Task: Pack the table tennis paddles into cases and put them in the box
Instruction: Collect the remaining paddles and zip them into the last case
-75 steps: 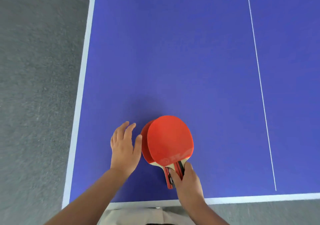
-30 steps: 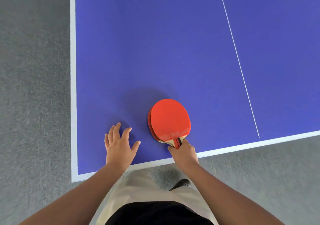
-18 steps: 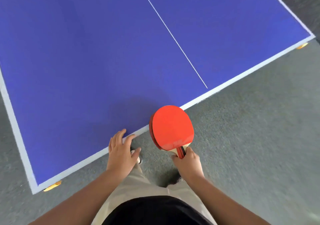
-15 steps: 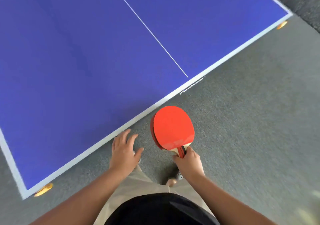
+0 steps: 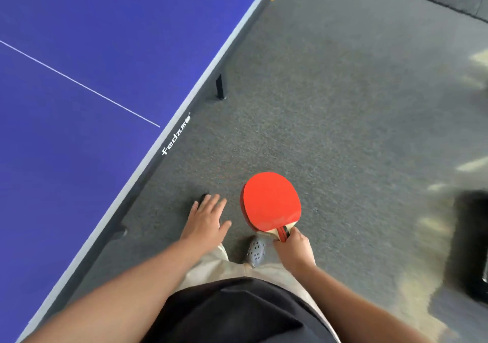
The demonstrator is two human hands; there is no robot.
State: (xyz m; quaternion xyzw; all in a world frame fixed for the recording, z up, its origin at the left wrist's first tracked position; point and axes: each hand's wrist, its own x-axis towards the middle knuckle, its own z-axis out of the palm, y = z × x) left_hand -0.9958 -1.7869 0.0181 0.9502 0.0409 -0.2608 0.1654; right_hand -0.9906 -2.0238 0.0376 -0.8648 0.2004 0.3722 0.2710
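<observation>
Red rubber-faced table tennis paddles [image 5: 272, 201], stacked as a pair, wooden handles clasped in right hand [image 5: 294, 247], grip curled tight round them; held face-up above grey carpeted floor [image 5: 343, 105], clear of the blue tabletop [image 5: 79, 52] with its white edge at left. Left hand [image 5: 207, 222]: fingers spread and relaxed, holding nothing, over the floor beside the tabletop's edge. Grey perforated clog [image 5: 255, 250] below paddles.

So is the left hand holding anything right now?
No, the left hand is open with fingers spread and holds nothing, while the right hand grips the paddles by their handles.
</observation>
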